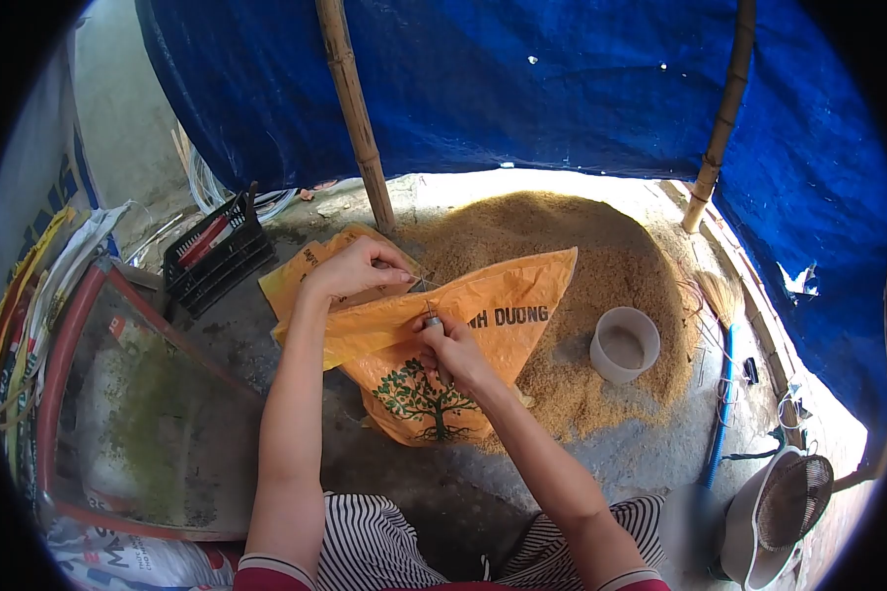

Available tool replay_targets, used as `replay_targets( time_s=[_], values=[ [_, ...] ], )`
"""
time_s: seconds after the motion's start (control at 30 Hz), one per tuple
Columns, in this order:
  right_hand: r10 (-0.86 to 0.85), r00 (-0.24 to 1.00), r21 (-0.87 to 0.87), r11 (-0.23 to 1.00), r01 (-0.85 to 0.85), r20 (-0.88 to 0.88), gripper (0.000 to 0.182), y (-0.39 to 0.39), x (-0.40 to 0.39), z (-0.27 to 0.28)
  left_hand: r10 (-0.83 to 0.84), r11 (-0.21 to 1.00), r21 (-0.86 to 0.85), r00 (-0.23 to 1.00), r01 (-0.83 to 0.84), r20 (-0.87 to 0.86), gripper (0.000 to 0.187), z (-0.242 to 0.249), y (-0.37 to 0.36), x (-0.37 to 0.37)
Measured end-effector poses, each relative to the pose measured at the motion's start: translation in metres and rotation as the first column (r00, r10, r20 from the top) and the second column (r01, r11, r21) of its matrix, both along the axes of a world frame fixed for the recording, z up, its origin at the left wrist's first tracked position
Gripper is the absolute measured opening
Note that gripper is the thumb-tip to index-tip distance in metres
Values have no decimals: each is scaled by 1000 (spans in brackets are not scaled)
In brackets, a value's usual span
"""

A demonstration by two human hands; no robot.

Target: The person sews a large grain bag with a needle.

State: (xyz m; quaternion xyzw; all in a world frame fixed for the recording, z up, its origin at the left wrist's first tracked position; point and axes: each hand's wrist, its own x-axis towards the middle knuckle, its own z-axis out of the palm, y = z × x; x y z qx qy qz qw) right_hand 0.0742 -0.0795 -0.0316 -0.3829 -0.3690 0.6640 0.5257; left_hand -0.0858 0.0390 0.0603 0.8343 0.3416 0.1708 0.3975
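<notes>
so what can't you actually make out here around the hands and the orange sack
- Head view: the small metal tool in the right hand is too small to identify.
- Any thread at the left hand is too thin to see.
- The orange sack print is cut off by a fold.
- The sack's contents are hidden.

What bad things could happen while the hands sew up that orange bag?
The right hand holds a small metal tool, perhaps a needle, close to the left hand pinching the orange sack. A slip might prick those fingers. The thin thread is barely visible, so it could tangle. If the sack tips, grain may spill onto the grain pile beside it.
</notes>
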Motion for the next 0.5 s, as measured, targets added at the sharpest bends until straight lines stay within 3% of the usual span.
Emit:
replay_targets(
  time_s=[0.13, 0.23, 0.33, 0.5],
  values=[
    [-18, 1000, -96, 995, 19, 7, 10, -4, -2, 11, 78, 985, 159, 994, -66, -71, 19, 20, -17, 5],
    [-30, 997, -74, 997, 25, -71, 16, -6, -4, 12, 101, 983, 158, 995, -97, -21, 19, 11, -11, 4],
    [-81, 996, 33, 996, 82, -33, 20, -1, -5, 2, 137, 979, 152, 991, -136, 7, 19, 7, -10, 5],
    [-101, 995, 28, 994, 101, 3, 27, 1, 0, -1, 176, 975, 132, 984, -179, 35, 18, 3, -5, 4]
  ],
)
